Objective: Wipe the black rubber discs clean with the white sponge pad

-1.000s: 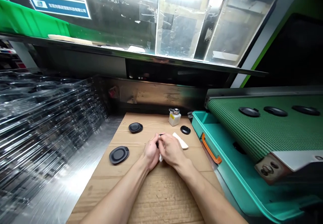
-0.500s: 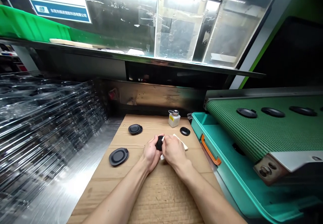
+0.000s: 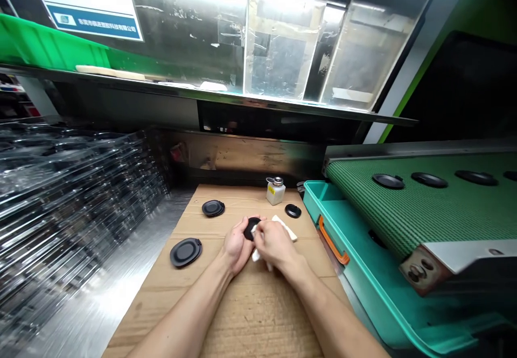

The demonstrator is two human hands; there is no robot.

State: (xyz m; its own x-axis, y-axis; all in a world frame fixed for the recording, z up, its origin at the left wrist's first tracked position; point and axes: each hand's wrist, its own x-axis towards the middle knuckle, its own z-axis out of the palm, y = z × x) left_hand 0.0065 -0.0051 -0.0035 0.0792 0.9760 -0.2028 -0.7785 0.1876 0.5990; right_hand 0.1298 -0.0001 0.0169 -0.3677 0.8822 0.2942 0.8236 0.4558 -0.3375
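Inspecting the work at the centre of the bench, the left hand (image 3: 235, 248) is found curled around a small black disc (image 3: 251, 229), fingers closed behind its edge, holding it tilted up between both hands and above the cardboard sheet (image 3: 250, 315). The right hand (image 3: 274, 245) is pinching, its fingertips bunched over a white cloth (image 3: 255, 233) pressed against the upper face of the disc, with a loose end showing below, near the left palm. A white strip (image 3: 285, 227) lies just beside the right hand; whether it belongs to the same cloth cannot be told from this view. In my judgement, good handling calls for the left hand to bear on the edge only, leaving the face uncovered, while the right fingertips keep the cloth flat with even pressure, so that no fold or bare finger touches the surface. A pump bottle (image 3: 276, 192) with a yellow label stands at the back of the sheet, a black lid (image 3: 293, 211) just to its right and a black round case (image 3: 213, 208) to its left. A larger black oval pad (image 3: 186, 252) lies left of the hands. Beyond the sheet's right edge sit a teal tray (image 3: 363, 288) and a green belt (image 3: 420, 212) carrying black discs (image 3: 388, 181).
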